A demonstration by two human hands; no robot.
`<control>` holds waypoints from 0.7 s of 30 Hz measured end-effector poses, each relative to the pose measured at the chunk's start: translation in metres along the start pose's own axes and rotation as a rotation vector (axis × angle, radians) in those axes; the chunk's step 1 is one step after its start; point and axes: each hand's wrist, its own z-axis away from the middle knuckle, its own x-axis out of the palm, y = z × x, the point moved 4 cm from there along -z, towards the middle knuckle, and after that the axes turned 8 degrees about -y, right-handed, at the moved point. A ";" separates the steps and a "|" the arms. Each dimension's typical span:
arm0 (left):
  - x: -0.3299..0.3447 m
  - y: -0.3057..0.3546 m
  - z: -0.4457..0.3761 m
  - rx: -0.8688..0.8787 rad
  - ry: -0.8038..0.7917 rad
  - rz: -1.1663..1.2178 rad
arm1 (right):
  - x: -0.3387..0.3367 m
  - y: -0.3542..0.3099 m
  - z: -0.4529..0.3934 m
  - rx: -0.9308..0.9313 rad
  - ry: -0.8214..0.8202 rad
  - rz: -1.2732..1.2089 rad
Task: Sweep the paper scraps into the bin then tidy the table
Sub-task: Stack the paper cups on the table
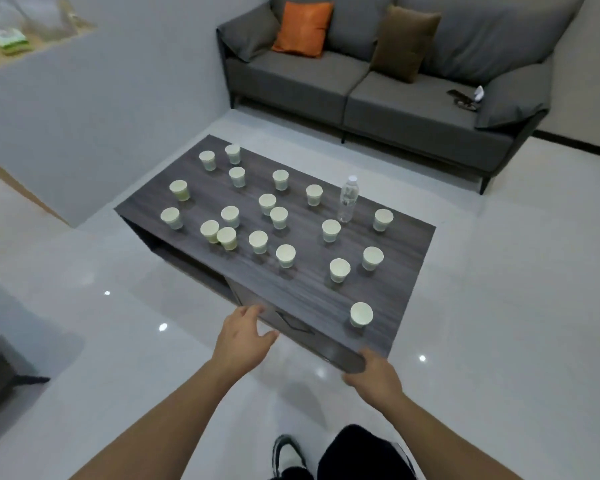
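A low dark wood-grain coffee table (302,292) stands in front of me with several pale paper cups (285,255) standing upright all over its top. A clear plastic water bottle (347,199) stands among them toward the far right. My left hand (245,337) reaches to the table's near long edge, fingers relaxed, fingertips touching the edge beside a drawer front. My right hand (374,375) grips the table's nearest corner; its fingers are hidden under the corner. I see no paper scraps and no bin.
A grey sofa (395,98) with an orange cushion (302,29) and a brown cushion (404,43) stands beyond the table. A grey partition wall (84,116) is to the left. Glossy white floor surrounds the table. My shoe and dark trouser leg (354,455) are below.
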 end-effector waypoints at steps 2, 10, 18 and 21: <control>-0.003 0.003 -0.028 0.012 -0.047 -0.019 | -0.004 -0.007 -0.020 0.049 -0.010 -0.005; 0.011 -0.002 -0.139 0.048 -0.179 -0.075 | -0.019 -0.022 -0.146 0.170 0.058 0.026; 0.037 -0.040 -0.246 -0.090 -0.388 -0.139 | 0.019 -0.001 -0.257 0.427 0.009 0.049; 0.037 -0.045 -0.280 -0.096 -0.409 -0.129 | 0.017 -0.008 -0.268 0.418 0.113 0.025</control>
